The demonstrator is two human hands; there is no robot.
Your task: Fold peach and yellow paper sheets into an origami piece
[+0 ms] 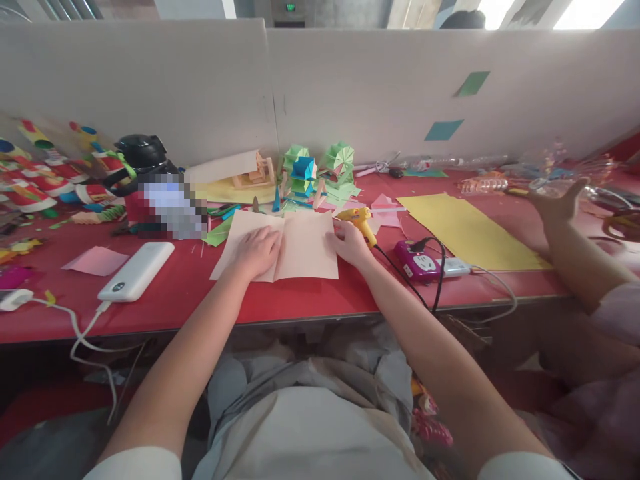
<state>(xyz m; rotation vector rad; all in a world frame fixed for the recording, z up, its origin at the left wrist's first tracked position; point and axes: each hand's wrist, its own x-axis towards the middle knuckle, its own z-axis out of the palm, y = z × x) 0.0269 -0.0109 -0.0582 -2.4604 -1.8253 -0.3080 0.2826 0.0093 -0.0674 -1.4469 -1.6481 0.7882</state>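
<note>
Paper [309, 253] on surface [305, 299]: long axis left-right, crease [277, 268] pointing away. Left hand [259, 251] flat atop; right hand [351, 243] at edge, grip unclear.

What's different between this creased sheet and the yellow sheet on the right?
The creased sheet is paler and looks smaller than the yellow sheet. Your left hand and right hand touch the creased sheet, not the yellow sheet. Both lie on the red table.

Green lit sign [291, 7]: in the background; marking too small to read.
White power bank [145, 265]: dark display [119, 287], unreadable.
Purple socket block [419, 262]: small white marks, illegible.
Legible words, brands, numbers: none.
</note>
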